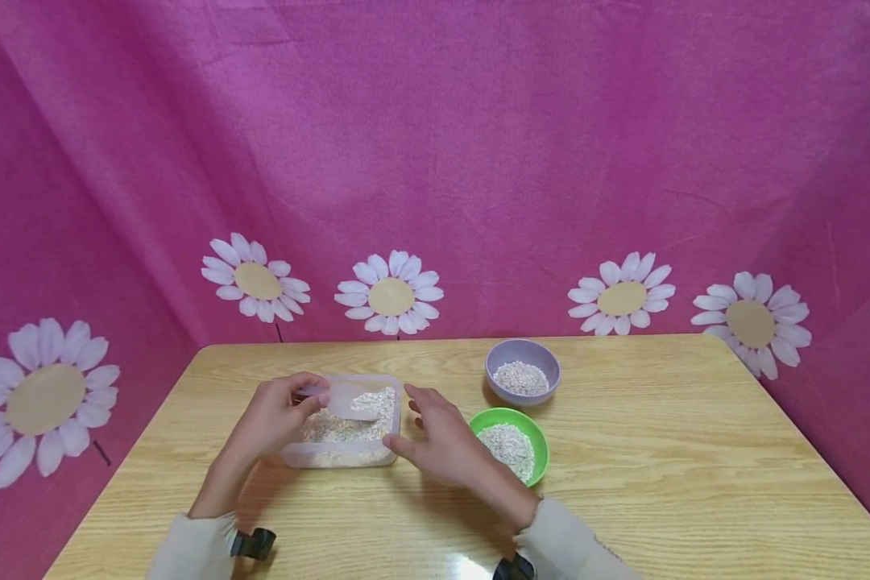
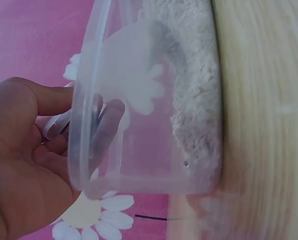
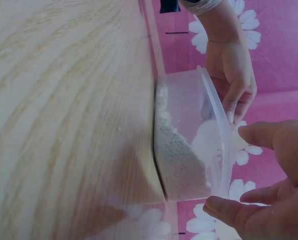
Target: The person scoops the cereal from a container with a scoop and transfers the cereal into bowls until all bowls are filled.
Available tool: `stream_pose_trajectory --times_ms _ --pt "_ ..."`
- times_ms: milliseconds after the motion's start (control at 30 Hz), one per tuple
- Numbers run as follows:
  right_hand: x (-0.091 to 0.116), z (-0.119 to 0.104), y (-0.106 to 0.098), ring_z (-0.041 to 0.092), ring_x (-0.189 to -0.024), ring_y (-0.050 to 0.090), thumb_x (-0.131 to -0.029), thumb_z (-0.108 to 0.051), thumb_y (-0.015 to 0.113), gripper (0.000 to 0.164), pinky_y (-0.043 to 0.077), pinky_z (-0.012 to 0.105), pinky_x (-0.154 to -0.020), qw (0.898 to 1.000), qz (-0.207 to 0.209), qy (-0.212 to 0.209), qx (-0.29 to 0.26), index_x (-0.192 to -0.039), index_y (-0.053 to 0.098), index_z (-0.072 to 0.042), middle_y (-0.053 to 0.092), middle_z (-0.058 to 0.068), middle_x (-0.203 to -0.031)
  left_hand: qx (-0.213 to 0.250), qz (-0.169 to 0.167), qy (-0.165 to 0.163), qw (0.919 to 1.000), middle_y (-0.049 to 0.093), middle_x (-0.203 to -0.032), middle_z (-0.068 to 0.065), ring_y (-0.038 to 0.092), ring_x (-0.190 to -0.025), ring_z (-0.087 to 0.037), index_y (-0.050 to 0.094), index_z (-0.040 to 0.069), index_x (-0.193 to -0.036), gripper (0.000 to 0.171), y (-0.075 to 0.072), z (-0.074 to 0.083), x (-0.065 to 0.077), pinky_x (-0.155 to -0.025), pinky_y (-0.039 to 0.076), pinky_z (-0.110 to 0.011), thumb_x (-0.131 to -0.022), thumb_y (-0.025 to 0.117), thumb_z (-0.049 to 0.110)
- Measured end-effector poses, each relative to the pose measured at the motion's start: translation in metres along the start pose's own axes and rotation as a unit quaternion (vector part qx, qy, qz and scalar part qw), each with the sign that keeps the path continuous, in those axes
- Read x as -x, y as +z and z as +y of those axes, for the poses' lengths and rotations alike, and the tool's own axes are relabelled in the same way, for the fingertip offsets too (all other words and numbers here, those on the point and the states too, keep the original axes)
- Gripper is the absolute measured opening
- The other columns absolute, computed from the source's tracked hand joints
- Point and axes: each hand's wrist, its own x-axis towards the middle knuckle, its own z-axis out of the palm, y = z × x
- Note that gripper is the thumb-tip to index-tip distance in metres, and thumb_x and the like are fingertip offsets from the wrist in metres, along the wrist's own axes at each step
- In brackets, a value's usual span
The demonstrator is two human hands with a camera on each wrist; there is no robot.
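Observation:
In the head view my left hand [image 1: 279, 412] grips the handle of a translucent scoop [image 1: 346, 400]. The scoop's blade dips into pale flakes, which look like oats [image 1: 333, 429], inside a clear rectangular plastic container [image 1: 337, 459]. From the left wrist view, the fingers curl round the scoop's handle [image 2: 57, 125] at the container's rim. My right hand [image 1: 441, 435] is at the container's right end, its thumb and fingers spread around that corner. Whether its fingertips touch the rim I cannot tell.
A green bowl [image 1: 544, 451] of flakes stands just right of my right hand, partly behind the forearm. Behind it is a purple bowl [image 1: 553, 358], also with flakes. Everything stands on a wooden table [image 1: 681, 451], with a pink flowered cloth [image 1: 493, 161] hanging behind.

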Motion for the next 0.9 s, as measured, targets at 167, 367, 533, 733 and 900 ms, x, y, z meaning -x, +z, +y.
stream_pose_trajectory --times_ms 167,367,533,733,900 --pt "0.000 0.001 -0.005 0.044 -0.137 0.062 -0.097 -0.027 0.080 0.081 0.054 0.051 -0.112 1.000 0.002 0.005 -0.009 -0.158 0.042 0.008 0.053 0.027 -0.156 0.016 0.002 0.007 0.9998 0.080 -0.103 -0.012 0.076 -0.096 -0.026 0.074 0.001 -0.120 0.020 -0.012 -0.005 0.002 -0.075 0.054 -0.027 -0.104 0.071 0.012" --pt "0.002 -0.001 -0.016 0.043 -0.141 0.059 -0.098 -0.026 0.079 0.079 0.053 0.050 -0.113 1.000 0.015 0.012 -0.020 -0.161 0.041 0.004 0.051 0.024 -0.159 0.058 0.008 0.007 0.9982 0.081 -0.105 -0.013 0.077 -0.096 -0.024 0.073 0.000 -0.123 0.023 -0.026 -0.012 0.003 -0.080 0.058 -0.025 -0.104 0.071 0.013" --pt "0.004 -0.001 -0.024 0.039 -0.146 0.055 -0.098 -0.024 0.079 0.079 0.051 0.049 -0.116 0.999 0.025 0.019 -0.036 -0.162 0.040 0.001 0.050 0.021 -0.161 0.096 0.011 0.001 0.9953 0.079 -0.110 -0.016 0.076 -0.094 -0.010 0.070 -0.003 -0.127 0.025 -0.035 -0.018 0.005 -0.088 0.061 -0.025 -0.107 0.067 0.012" --pt "0.008 0.001 -0.034 0.038 -0.148 0.054 -0.099 -0.024 0.079 0.078 0.050 0.049 -0.117 0.998 0.036 0.031 -0.039 -0.163 0.040 -0.001 0.050 0.019 -0.162 0.125 0.020 0.010 0.9919 0.078 -0.112 -0.020 0.073 -0.091 -0.001 0.068 -0.006 -0.130 0.030 -0.039 -0.020 0.006 -0.089 0.057 -0.017 -0.107 0.067 0.013" --pt "0.011 0.003 -0.044 0.036 -0.149 0.054 -0.098 -0.022 0.080 0.077 0.051 0.047 -0.115 0.998 0.044 0.031 -0.031 -0.162 0.042 -0.002 0.050 0.018 -0.162 0.133 0.031 0.019 0.9904 0.078 -0.111 -0.021 0.072 -0.090 0.001 0.068 -0.008 -0.129 0.030 -0.039 -0.018 0.006 -0.087 0.055 -0.012 -0.106 0.068 0.011"
